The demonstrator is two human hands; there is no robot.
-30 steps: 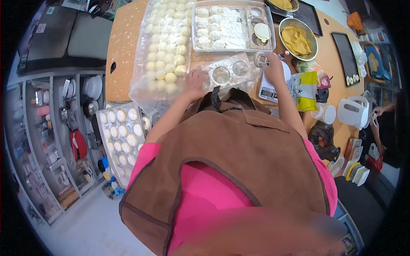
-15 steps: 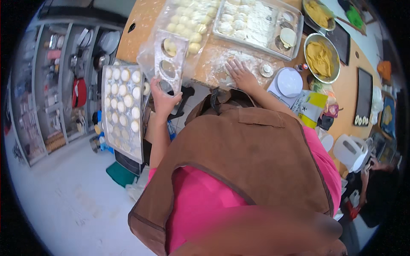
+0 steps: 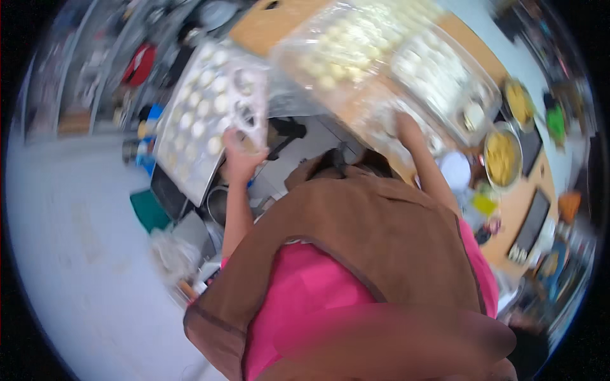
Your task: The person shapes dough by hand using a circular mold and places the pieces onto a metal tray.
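Observation:
My left hand [image 3: 241,155] grips the lower end of a white board with large round holes [image 3: 256,89], holding it upright beside the table. Just left of it, partly behind the board, a metal tray [image 3: 185,181] carries rows of pale round dough pieces. My right hand [image 3: 406,127] is over the floured part of the wooden table, its fingers smeared by motion. Ahead of that hand stands a tray [image 3: 490,86] of flour-dusted dough rounds, with a pale disc [image 3: 473,117] at its near end. Many dough balls [image 3: 343,44] lie under clear plastic farther left.
Two metal bowls of yellow paste, the nearer one [image 3: 520,155] and a farther one [image 3: 532,108], stand at right. A white kitchen scale [image 3: 454,170] sits near my right forearm. Dark baking trays, one [image 3: 530,222] holding small pale pieces, lie beyond. Shelves line the left wall.
My view has swung left, toward the metal tray. The holed board in my left hand has come over beside that tray's dough pieces. My right hand, flat and spread before, is now blurred.

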